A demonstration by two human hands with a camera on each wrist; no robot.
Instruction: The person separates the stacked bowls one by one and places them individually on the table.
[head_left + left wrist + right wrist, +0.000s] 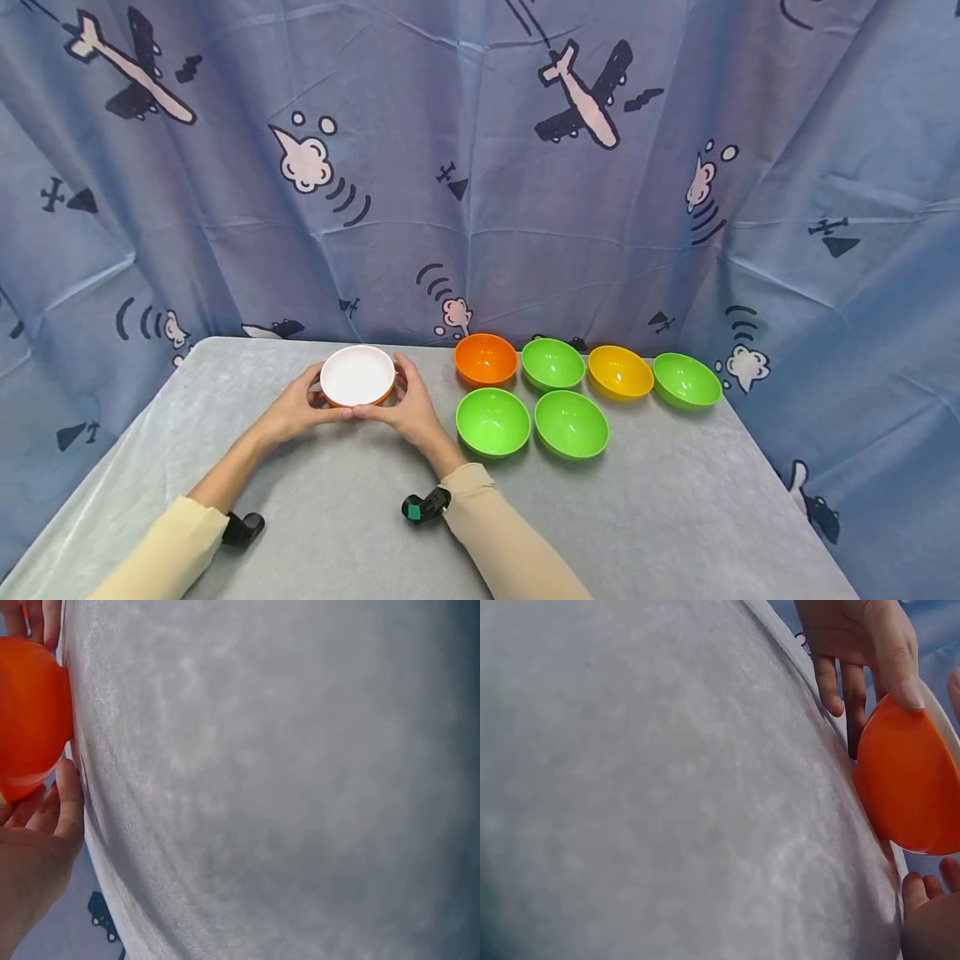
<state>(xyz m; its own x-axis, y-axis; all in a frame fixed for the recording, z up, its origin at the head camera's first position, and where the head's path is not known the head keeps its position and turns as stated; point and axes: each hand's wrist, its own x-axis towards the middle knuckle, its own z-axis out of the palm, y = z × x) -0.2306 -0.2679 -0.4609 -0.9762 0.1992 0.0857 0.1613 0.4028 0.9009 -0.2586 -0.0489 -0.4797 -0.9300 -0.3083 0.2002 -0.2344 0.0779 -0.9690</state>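
Both hands hold a round bowl (357, 377), white inside and orange outside, near the back left of the table. My left hand (296, 412) grips its left side, and my right hand (412, 410) the right side. The thumbs meet at the bowl's near side, while the other fingers curl along its flanks, partly hidden behind it. Seen in the left wrist view, the bowl's orange wall (34, 712) is upright with its base right at the cloth. The right wrist view shows a pale rim above the orange wall (907, 776).
Right of the hands stand an orange bowl (486, 361), a yellow bowl (620, 372) and several green bowls (492, 422), set in two rows, open side up. A grey cloth (337, 517) covers the table. Behind it hangs a blue curtain (390, 167) with printed planes.
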